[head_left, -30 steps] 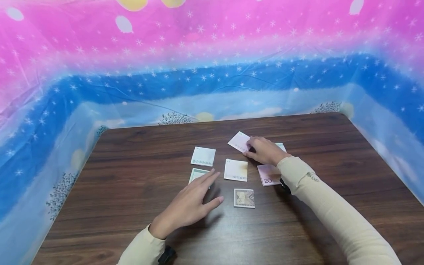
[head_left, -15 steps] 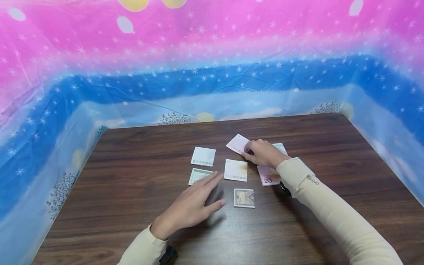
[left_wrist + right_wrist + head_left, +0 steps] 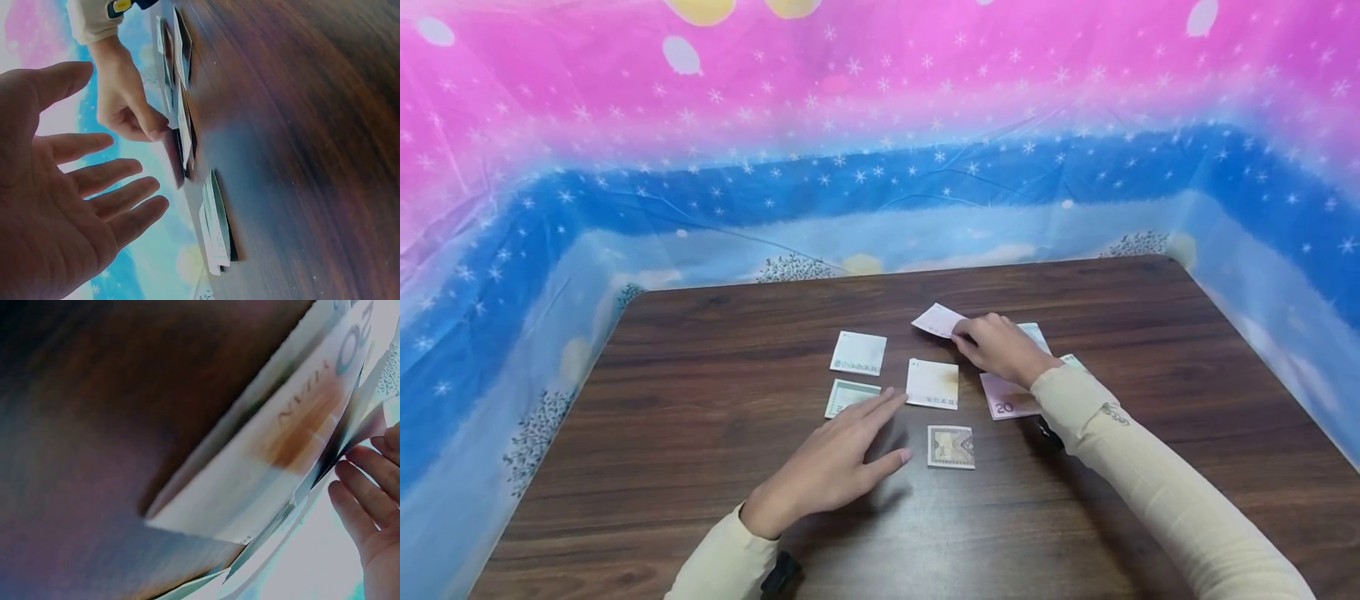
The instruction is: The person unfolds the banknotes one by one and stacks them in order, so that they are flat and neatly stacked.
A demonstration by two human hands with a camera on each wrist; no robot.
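Observation:
Out toward the far side of the table, my right hand pinches the near right corner of a pale pink folded banknote between thumb and fingers. That note is tilted, and in the left wrist view the right hand holds it off the tabletop. My left hand hovers palm down with fingers extended and thumb spread, holding nothing. Its fingertips are just in front of a green-bordered folded banknote, partly covering it. Close to the right wrist camera stands a folded banknote printed with "YUAN".
Other folded banknotes lie about: a pale one at left, a stained white one in the middle, a brown one nearest, and a pink "20" partly under the right forearm. A patterned cloth surrounds the wooden table.
The pink banknote in the right hand has shifted slightly left and nearer, and its far end now tilts up more. My left hand has hardly moved.

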